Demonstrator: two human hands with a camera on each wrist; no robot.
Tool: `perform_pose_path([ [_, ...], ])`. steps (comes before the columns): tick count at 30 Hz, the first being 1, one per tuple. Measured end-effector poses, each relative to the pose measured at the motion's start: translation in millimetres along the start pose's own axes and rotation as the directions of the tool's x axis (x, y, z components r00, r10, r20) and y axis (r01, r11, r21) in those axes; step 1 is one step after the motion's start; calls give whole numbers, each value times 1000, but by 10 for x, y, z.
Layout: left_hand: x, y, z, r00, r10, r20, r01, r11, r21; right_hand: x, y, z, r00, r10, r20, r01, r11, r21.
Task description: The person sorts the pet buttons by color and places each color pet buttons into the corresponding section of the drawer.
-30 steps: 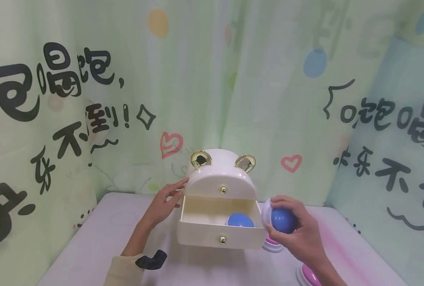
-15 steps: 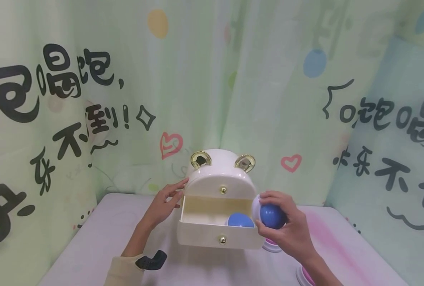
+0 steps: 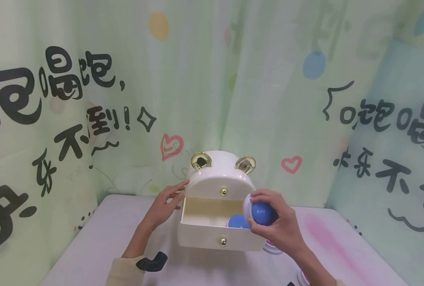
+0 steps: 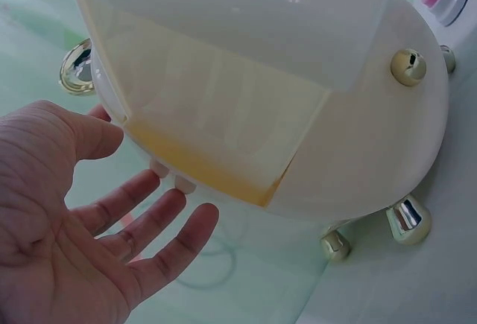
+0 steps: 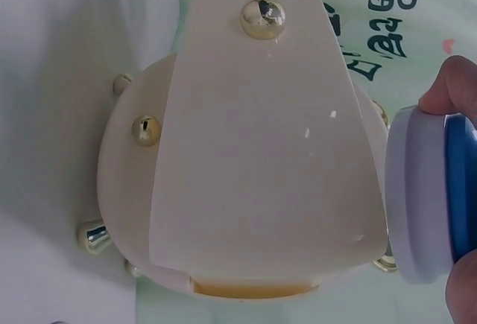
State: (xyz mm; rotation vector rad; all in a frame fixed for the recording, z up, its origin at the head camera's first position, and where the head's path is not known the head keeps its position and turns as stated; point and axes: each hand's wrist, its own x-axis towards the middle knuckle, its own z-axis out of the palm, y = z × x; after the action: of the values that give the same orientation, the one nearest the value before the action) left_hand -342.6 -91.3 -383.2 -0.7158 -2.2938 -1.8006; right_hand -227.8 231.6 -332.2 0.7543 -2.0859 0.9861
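Observation:
A white drawer box with gold-rimmed ears and gold knobs stands on the table, its middle drawer pulled out. My left hand rests its fingers against the box's left side; in the left wrist view its fingers are spread and slightly bent. My right hand grips a round button-like piece with a blue dome and white base, turned on its side. This piece overlaps the drawer's right end in the head view. Inside the drawer lies a second blue-domed piece, partly hidden.
A pink-topped white round piece sits behind my right forearm, mostly hidden. Another white-rimmed piece shows at the bottom edge. Printed curtains enclose the table's back and sides. Small gold feet hold the box up.
My right hand has moved left with the blue-domed piece, from beside the drawer to its right end. The left hand has stayed at the box's side.

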Motion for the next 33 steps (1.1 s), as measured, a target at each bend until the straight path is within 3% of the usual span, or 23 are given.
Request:
perform_pose_path([
  [4,0,-2,3,1000,-2,-2,2,1000,4,40,23,27,999,31,21,-31,999,-24],
  [14,13,-15,-16,1000,11,3,-11,1000,13,132,117,141,987,102,128,-107,994,31],
  [25,18,17,-1,1000,24,5,-24,1000,2,149,138,239,943,241,229,-248,969,2],
  [33,8,18,-5,1000,18,5,-18,1000,1,196,124,239,885,324,333,-332,943,-33],
])
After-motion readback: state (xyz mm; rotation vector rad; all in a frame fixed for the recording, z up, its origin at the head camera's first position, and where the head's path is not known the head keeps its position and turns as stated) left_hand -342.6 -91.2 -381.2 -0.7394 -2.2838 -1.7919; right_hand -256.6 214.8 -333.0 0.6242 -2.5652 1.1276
